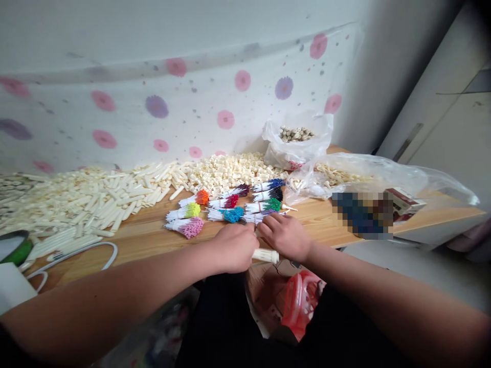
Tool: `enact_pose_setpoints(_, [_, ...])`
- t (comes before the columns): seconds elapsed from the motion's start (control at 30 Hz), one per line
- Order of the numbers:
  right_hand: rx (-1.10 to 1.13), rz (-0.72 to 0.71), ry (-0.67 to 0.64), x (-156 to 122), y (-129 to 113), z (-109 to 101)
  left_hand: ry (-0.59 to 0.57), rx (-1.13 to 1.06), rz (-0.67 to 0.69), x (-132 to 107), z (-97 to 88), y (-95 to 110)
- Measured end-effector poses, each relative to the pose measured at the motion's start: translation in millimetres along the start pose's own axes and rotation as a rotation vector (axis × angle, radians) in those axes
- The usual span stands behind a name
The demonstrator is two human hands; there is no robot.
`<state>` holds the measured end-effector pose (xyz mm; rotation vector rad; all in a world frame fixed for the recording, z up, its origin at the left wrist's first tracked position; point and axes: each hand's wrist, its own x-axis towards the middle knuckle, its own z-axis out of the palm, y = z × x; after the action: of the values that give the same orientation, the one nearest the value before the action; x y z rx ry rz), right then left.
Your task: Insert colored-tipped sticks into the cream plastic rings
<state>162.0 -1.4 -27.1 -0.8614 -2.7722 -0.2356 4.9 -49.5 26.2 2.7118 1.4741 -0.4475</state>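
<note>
My left hand (238,248) is closed around a cream plastic pen barrel (267,255), whose ribbed end sticks out toward the right. Against it, my right hand (287,236) has its fingers bent and pressed together at the left thumb; whatever they pinch is hidden. Just beyond the hands lie several bundles of thin white pen refills with coloured tips. Nearest are the teal-tipped bundle (230,214) and the purple-tipped bundle (268,215), partly behind my right hand. The pink-tipped bundle (187,227) lies to the left, and the green-tipped bundle (268,205) sits farther back.
Long cream barrels (141,189) and short cream parts (230,171) are heaped along the wall. A white plastic bag (280,151) holds small parts; a clear bag (399,171) lies right of it. Below the table edge is a cardboard box (264,291) with a red basket (295,301).
</note>
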Motion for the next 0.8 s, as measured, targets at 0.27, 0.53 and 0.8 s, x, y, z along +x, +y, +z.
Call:
enact_pose_setpoints(0.27, [0.022, 0.037, -0.096, 12, -11, 5, 0.024, -0.088, 0.096, -6, 8.2, -4])
enact_pose_setpoints(0.53, [0.112, 0.018, -0.188, 21, -18, 10, -0.005, 0.071, 0.056, -16, 23.2, -3])
enact_pose_setpoints(0.8, [0.164, 0.080, -0.199, 32, -24, 13, 0.034, 0.137, 0.030, -14, 24.6, -12])
